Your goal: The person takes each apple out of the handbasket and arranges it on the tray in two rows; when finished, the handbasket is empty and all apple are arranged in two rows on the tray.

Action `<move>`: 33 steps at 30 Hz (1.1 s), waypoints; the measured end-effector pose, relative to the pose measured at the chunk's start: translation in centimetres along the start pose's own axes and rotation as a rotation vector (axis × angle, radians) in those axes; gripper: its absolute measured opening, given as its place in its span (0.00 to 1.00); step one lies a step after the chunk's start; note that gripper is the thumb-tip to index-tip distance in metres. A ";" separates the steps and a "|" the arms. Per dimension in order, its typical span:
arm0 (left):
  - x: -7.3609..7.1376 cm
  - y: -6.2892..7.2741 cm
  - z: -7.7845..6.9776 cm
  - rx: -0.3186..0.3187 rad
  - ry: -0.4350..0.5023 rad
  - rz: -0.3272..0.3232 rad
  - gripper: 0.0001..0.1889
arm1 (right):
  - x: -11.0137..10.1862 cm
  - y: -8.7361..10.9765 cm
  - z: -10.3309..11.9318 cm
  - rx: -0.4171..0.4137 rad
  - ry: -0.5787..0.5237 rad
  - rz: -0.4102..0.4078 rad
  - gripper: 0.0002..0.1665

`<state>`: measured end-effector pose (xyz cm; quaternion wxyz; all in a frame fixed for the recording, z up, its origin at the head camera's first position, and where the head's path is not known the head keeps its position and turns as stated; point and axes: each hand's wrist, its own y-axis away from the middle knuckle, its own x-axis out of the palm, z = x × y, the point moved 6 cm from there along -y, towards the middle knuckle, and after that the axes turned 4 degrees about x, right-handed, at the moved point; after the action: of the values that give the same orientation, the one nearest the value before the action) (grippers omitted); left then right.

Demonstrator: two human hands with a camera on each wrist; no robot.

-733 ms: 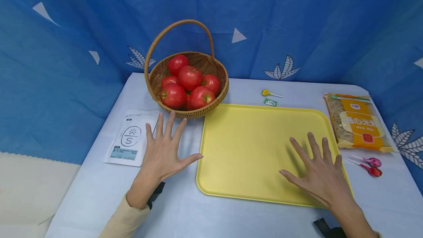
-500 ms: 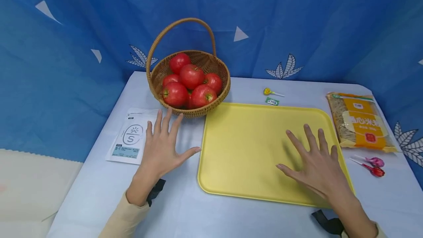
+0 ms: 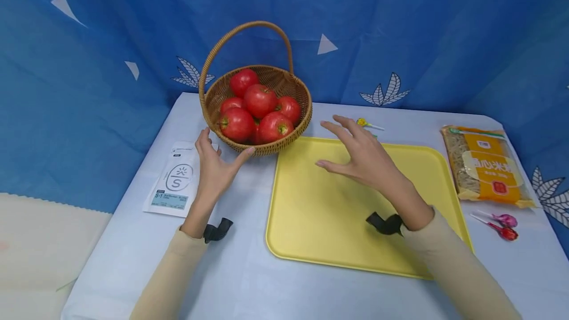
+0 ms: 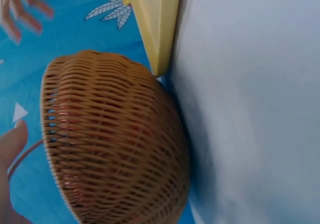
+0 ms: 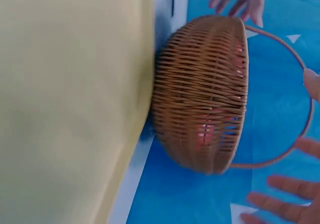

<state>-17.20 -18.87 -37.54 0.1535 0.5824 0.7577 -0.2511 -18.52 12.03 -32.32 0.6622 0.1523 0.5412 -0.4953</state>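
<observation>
A brown wicker basket with a tall arched handle holds several red apples at the back of the table. My left hand is by the basket's front left side, fingers loosely bent, thumb spread near the rim; whether it touches the wicker I cannot tell. Over the tray, my right hand is held apart from the basket's right side, thumb and fingers spread with nothing between them. Both wrist views show the woven basket wall, and the right wrist view catches the basket between the two hands.
A yellow tray lies right of the basket. The white pouch is at left, partly behind my left hand. On the right are a bag of orange-labelled food and two lollipops. A yellow lollipop lies behind the tray.
My right hand has swung left and forward over the tray toward the basket. The left hand has moved slightly forward, its fingers bending from flat. Basket, apples and tray stay put.
</observation>
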 end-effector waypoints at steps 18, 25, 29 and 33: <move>0.8 -1.0 -1.2 -0.050 0.329 -0.021 0.55 | 6.9 -18.2 1.9 -0.121 -0.297 0.296 0.42; 0.7 -0.3 -2.2 -0.051 0.322 -0.029 0.53 | 9.0 -19.1 1.8 -0.104 -0.314 0.356 0.40; 0.9 -0.4 -2.1 -0.051 0.325 -0.027 0.53 | 9.4 -19.1 1.6 -0.093 -0.331 0.329 0.37; 1.0 -0.5 -2.1 -0.056 0.325 -0.021 0.53 | 8.5 -18.8 1.6 -0.094 -0.356 0.260 0.35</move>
<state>-17.82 -16.98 -36.24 0.0424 0.6030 0.7852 -0.1340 -33.67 -2.01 -32.82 0.8119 0.0999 0.4141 -0.3992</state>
